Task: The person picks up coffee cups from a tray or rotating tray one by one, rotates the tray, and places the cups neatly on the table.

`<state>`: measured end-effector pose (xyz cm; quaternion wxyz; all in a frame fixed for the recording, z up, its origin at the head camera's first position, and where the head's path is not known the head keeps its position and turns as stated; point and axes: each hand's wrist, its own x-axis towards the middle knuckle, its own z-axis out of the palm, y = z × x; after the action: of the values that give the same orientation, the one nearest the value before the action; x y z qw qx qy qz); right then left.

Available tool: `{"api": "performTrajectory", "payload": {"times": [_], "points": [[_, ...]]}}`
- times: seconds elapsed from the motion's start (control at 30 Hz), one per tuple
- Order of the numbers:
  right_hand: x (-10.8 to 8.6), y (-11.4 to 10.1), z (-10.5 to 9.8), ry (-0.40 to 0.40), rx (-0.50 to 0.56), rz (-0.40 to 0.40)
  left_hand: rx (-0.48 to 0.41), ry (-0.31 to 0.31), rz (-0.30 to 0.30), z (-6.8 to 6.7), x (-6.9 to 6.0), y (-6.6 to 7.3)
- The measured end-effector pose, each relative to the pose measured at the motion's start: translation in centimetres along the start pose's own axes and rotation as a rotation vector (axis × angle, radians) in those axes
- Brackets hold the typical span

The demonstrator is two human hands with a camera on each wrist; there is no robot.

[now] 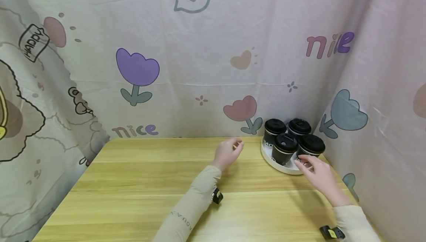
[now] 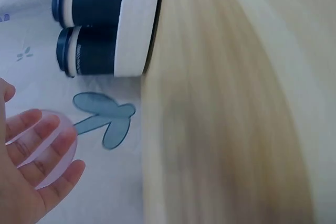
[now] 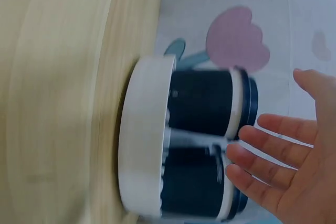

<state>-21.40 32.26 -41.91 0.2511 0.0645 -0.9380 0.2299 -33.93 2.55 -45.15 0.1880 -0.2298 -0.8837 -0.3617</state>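
Several black paper cups with black lids [image 1: 285,143] stand upright, close together, in a round white tray [image 1: 277,165] at the table's back right. My right hand [image 1: 318,173] is at the tray's near right side, fingers relaxed and holding nothing. In the right wrist view its fingertips [image 3: 236,153] overlap the lids of two cups [image 3: 202,100]; I cannot tell whether they touch. To the left of the tray, my left hand [image 1: 228,153] hovers over the table with loosely bent fingers and nothing in its grasp. The left wrist view shows its palm [image 2: 39,166] apart from the tray [image 2: 137,24].
The wooden table [image 1: 143,182] extends left and forward of the tray. A printed curtain [image 1: 199,49] hangs behind it, and another fall of cloth [image 1: 386,142] runs close along the right side by the tray. Small black devices [image 1: 217,196] sit at both wrists.
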Motion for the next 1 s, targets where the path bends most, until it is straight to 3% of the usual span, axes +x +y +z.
{"api": "performTrajectory", "payload": {"times": [0.27, 0.5, 0.63, 0.8, 1.0], "points": [[-0.3, 3.4, -1.0, -0.021, -0.024, 0.087, -0.123, -0.029, -0.117, 2.4, 0.3, 1.6], [-0.2, 6.5, -0.9, -0.083, 0.019, 0.178, -0.345, -0.056, -0.282, 4.5, 0.7, 2.2], [0.1, 7.6, -1.0, -0.210, 0.139, 0.311, -0.483, -0.082, -0.401, 5.9, 0.9, 2.7], [0.6, 8.8, -0.6, -0.328, 0.329, 0.510, -0.676, -0.158, -0.568, 7.5, 1.0, 3.6], [1.2, 9.9, 0.3, -0.372, 0.544, 0.640, -0.742, -0.195, -0.669, 8.7, 1.0, 4.6]]}}
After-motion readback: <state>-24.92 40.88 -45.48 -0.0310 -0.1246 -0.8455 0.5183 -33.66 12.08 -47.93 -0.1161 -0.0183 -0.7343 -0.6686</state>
